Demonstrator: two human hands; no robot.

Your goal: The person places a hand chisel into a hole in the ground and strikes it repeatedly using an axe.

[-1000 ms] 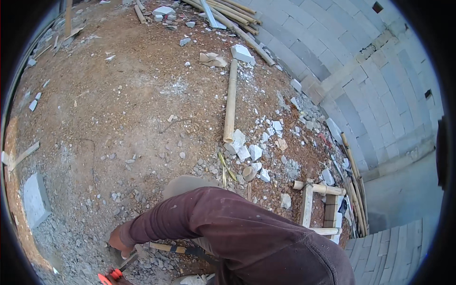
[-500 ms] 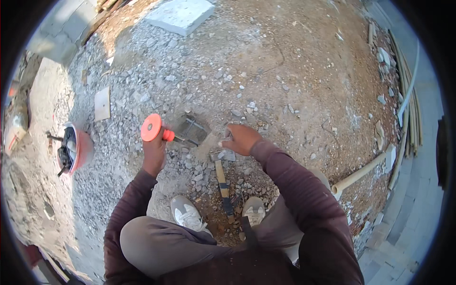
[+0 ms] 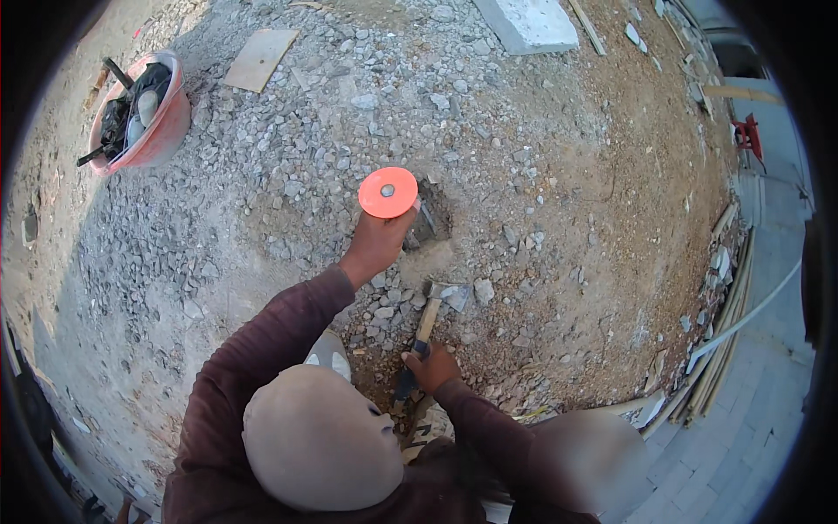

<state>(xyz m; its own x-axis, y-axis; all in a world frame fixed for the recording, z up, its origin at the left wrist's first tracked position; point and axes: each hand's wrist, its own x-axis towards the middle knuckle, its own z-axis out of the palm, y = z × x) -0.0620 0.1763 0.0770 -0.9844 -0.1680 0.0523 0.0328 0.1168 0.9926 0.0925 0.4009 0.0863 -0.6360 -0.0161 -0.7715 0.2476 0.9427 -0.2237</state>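
Observation:
My left hand (image 3: 377,244) is wrapped round the grip of a chisel with a round orange hand guard (image 3: 388,192). The chisel stands nearly on end, and its guard hides most of its shaft and tip. Just right of it is a small hole (image 3: 436,225) in the ground with metal bars showing inside. Closer to my feet lies a hammer (image 3: 427,320) with a wooden handle, dark wrapping near its end and a dusty metal head. My right hand (image 3: 434,368) is closed round the lower part of that handle.
Loose gravel surrounds the hole. A pink bucket (image 3: 161,140) holding dark tools stands at the upper left, near a flat square board (image 3: 262,59). A pale concrete slab (image 3: 532,24) lies at the far side. Bamboo poles (image 3: 720,341) lie along the right beside grey paving.
My right hand has come down from beside the hole and taken hold of the hammer's handle. The chisel in my left hand has tipped more upright. My view has shifted left.

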